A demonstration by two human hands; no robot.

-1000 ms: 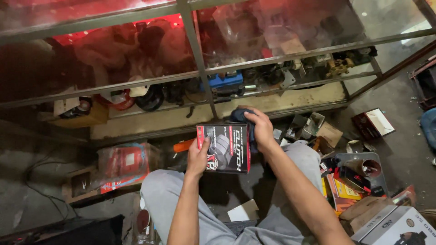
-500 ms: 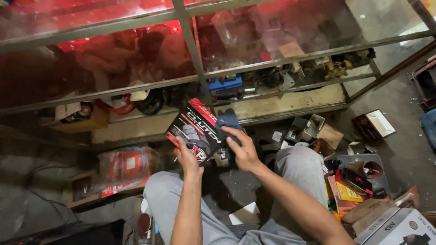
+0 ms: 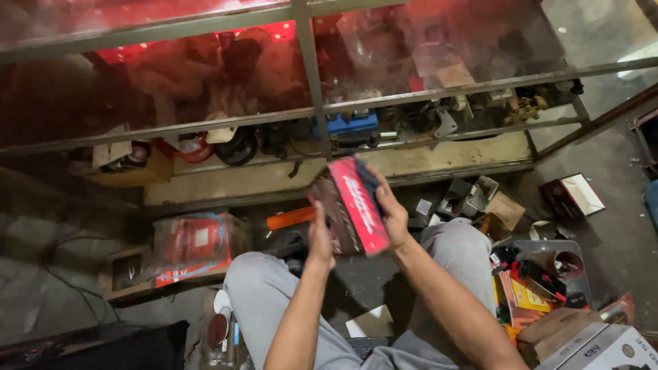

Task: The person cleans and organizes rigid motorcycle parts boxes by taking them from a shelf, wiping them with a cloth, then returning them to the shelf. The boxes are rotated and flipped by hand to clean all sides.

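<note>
— Grip check: what did you hold?

— Both your hands clasped one flat red and black box [image 3: 353, 205], tilted edge-up above your knees. Your left hand [image 3: 320, 241] gripped its near lower corner; your right hand [image 3: 389, 214] wrapped the far right edge, fingers curled over the top.

— Packages around you?

— A red and white bagged pack [image 3: 192, 245] lay left. A yellow box [image 3: 524, 296] sat in the grey tray [image 3: 576, 275] right, a white carton [image 3: 600, 349] nearer.

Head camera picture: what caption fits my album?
Both hands, left and right, hold a red box before a glass cabinet.
</note>
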